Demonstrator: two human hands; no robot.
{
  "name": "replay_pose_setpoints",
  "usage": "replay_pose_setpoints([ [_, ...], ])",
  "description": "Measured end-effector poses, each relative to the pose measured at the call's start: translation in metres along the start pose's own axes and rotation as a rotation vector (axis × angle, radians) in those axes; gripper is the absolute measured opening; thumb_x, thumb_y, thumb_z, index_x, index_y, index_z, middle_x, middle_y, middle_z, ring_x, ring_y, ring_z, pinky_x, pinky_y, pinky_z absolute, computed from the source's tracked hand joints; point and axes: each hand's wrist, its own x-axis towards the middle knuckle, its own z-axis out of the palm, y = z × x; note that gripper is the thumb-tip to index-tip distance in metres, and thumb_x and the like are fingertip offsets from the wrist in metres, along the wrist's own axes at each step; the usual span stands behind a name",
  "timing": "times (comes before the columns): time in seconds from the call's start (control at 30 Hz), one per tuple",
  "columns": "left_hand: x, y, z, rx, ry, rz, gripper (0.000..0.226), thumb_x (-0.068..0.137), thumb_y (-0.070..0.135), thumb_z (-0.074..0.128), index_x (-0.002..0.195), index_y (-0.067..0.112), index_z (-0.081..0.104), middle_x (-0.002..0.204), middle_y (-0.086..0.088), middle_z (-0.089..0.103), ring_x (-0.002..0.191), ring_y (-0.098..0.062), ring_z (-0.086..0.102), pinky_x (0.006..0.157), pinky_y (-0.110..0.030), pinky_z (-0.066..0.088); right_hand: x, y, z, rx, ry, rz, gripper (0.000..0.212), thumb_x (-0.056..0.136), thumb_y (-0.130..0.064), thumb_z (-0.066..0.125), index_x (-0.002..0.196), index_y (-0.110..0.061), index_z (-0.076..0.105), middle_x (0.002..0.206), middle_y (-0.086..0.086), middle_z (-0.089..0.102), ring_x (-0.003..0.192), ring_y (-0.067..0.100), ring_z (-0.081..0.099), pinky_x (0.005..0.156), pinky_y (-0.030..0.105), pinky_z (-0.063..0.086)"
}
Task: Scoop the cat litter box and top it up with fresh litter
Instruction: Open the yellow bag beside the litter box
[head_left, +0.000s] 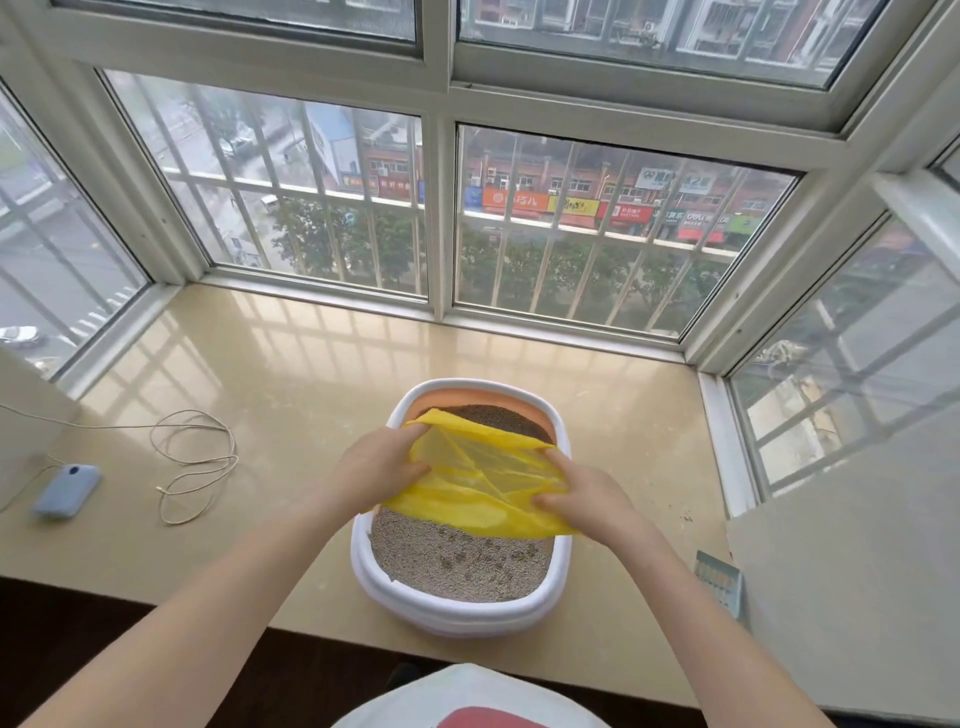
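Here I see a beige stone window ledge (291, 374) in a glazed bay, bearing the litter box (457, 608). My left hand (376, 467) and right hand (582, 493) pinch a yellow bag (478, 488) above it; a white cable (195, 462) lies left.

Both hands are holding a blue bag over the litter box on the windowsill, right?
Not quite: the bag is yellow, not blue. The head view shows the left hand and the right hand each gripping the yellow bag over the litter box, which sits on the windowsill.
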Motion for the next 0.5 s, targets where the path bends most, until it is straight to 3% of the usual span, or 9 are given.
replay_pose_setpoints([
  [0.07, -0.005, -0.005, 0.004, -0.182, -0.07, -0.037, 0.047, 0.083, 0.04, 0.065, 0.129, 0.04, 0.052, 0.095, 0.005, 0.059, 0.088, -0.017, 0.055, 0.075, -0.028, 0.045, 0.008, 0.006, -0.001, 0.129, 0.074, 0.019, 0.065, 0.086, -0.04, 0.061, 0.144, -0.036, 0.034, 0.119, 0.005, 0.063, 0.108, 0.025, 0.058, 0.084, 0.031, 0.046],
  [0.13, -0.006, -0.007, 0.005, -0.212, -0.134, -0.064, 0.033, 0.079, 0.041, 0.067, 0.111, 0.048, 0.061, 0.084, 0.013, 0.055, 0.082, -0.011, 0.054, 0.07, -0.023, 0.042, 0.011, 0.008, 0.0, 0.431, 0.145, 0.011, 0.056, 0.086, -0.022, 0.065, 0.139, -0.027, 0.046, 0.121, 0.004, 0.063, 0.107, 0.021, 0.058, 0.083, 0.026, 0.042],
  [0.2, -0.004, -0.006, 0.003, -0.123, -0.144, -0.087, 0.012, 0.08, 0.039, 0.067, 0.091, 0.042, 0.068, 0.074, 0.015, 0.055, 0.074, -0.009, 0.055, 0.059, -0.021, 0.04, 0.008, 0.005, -0.001, 0.707, 0.176, -0.023, 0.04, 0.083, -0.003, 0.064, 0.117, -0.023, 0.061, 0.109, 0.004, 0.067, 0.093, 0.018, 0.061, 0.074, 0.025, 0.046],
  [0.27, -0.003, -0.007, 0.0, -0.044, -0.097, -0.12, 0.011, 0.083, 0.037, 0.063, 0.091, 0.036, 0.071, 0.074, 0.014, 0.055, 0.074, -0.008, 0.054, 0.055, -0.021, 0.038, 0.003, 0.002, -0.001, 0.859, 0.105, -0.07, 0.029, 0.081, 0.007, 0.058, 0.088, -0.021, 0.057, 0.083, 0.0, 0.066, 0.069, 0.015, 0.06, 0.056, 0.023, 0.047],
  [0.37, 0.002, -0.015, 0.001, -0.142, 0.026, -0.153, 0.022, 0.087, 0.027, 0.057, 0.105, 0.031, 0.07, 0.091, 0.001, 0.061, 0.102, -0.019, 0.051, 0.07, -0.027, 0.04, -0.003, 0.004, 0.002, 0.774, -0.034, -0.142, 0.038, 0.079, 0.014, 0.042, 0.069, -0.021, 0.053, 0.069, -0.002, 0.049, 0.058, 0.013, 0.044, 0.049, 0.017, 0.035],
  [0.43, 0.004, -0.016, -0.001, -0.306, 0.106, -0.146, 0.02, 0.089, 0.019, 0.058, 0.106, 0.019, 0.068, 0.098, -0.005, 0.059, 0.102, -0.025, 0.055, 0.069, -0.027, 0.033, -0.004, 0.006, 0.004, 0.674, -0.132, -0.156, 0.037, 0.08, 0.009, 0.041, 0.068, -0.022, 0.057, 0.073, -0.003, 0.05, 0.065, 0.013, 0.042, 0.055, 0.018, 0.035],
  [0.5, 0.006, -0.013, -0.003, -0.391, 0.166, -0.112, 0.005, 0.086, 0.02, 0.065, 0.09, 0.017, 0.063, 0.09, 0.0, 0.053, 0.093, -0.025, 0.055, 0.063, -0.027, 0.028, -0.002, 0.006, 0.007, 0.573, -0.215, -0.103, 0.019, 0.083, -0.014, 0.051, 0.077, -0.024, 0.066, 0.084, -0.003, 0.058, 0.074, 0.012, 0.051, 0.066, 0.022, 0.041],
])
